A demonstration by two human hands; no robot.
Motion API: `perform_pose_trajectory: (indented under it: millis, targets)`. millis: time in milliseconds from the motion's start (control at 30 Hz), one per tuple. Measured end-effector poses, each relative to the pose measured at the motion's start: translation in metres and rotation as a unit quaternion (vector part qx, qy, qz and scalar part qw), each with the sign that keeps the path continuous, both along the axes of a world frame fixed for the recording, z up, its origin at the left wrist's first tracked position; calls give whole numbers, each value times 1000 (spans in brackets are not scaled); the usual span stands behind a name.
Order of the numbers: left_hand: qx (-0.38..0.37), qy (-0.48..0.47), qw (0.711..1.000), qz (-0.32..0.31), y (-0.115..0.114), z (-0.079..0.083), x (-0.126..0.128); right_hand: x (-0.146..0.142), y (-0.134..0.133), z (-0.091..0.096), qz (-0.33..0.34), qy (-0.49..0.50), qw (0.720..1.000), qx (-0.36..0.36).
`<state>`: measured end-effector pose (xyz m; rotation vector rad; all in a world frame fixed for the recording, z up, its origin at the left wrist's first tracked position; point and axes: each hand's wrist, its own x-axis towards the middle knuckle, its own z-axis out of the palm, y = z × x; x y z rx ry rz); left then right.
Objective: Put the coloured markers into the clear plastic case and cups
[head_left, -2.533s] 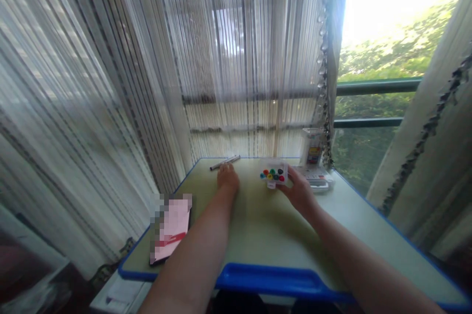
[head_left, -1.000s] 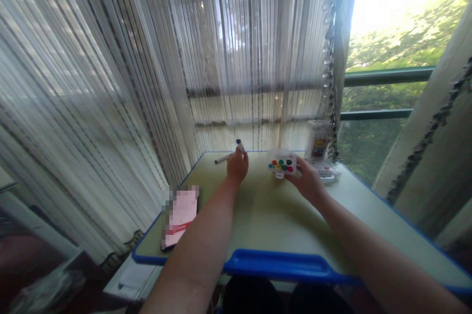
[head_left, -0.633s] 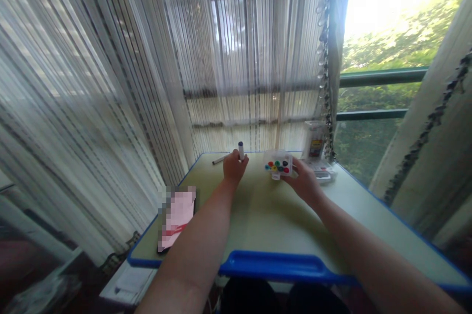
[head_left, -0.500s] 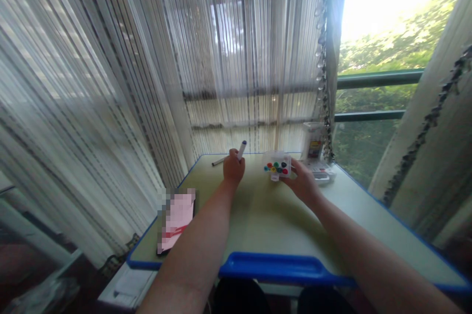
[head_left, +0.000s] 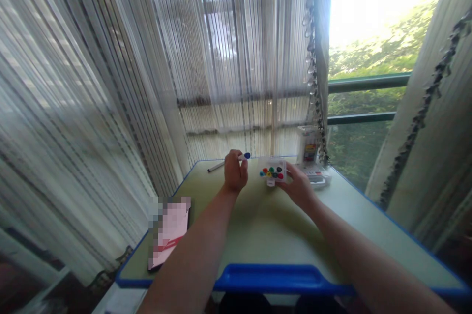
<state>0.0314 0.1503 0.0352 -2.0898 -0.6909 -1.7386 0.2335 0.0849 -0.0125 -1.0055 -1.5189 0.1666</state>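
Observation:
My left hand [head_left: 234, 172] is closed around a white marker [head_left: 242, 157], whose blue end points right toward a clear plastic box [head_left: 271, 161]. Round marker ends in several colours, among them red, green, yellow and black, face me from inside that box. Fingers of my right hand [head_left: 299, 187] grip the box by its right side, over the back part of the table. Behind my left hand, a second white marker [head_left: 216, 167] with a dark tip lies on the tabletop, its right end hidden by the hand.
A light green table [head_left: 265, 235] has a blue edge and a blue front tray [head_left: 273, 277]. On the left lies a blurred pink-screened device, probably a phone [head_left: 171, 228]. Beyond my right hand stand an open clear case [head_left: 320, 176] and its upright part [head_left: 307, 144]. Curtains [head_left: 228, 58] hang behind.
The marker in my left hand has tipped from nearly upright to nearly level, its blue end now pointing right toward the box. The whole view has shifted slightly.

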Motion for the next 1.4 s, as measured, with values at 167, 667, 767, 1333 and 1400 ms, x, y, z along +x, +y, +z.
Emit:
perform_pose_trajectory:
  millis: [167, 667, 767, 1333, 1400]
  targets:
    - [17, -24, 999, -14, -14, 16, 15, 0, -1, 2, -11, 1, 1000, 4]
    - [-255, -157, 916, -266, -46, 34, 48, -4, -4, 8, -9, 20, 1000, -5]
    - [-215, -130, 948, -194, -49, 34, 49, -3, -7, 9, -16, 10, 1000, -5]
    - [-114, -164, 968, -150, -51, 34, 44, -1, -6, 11, -16, 1, 1000, 7]
    - [-139, -145, 968, -148, -49, 32, 44, -2, -6, 12, -17, 1, 1000, 5]
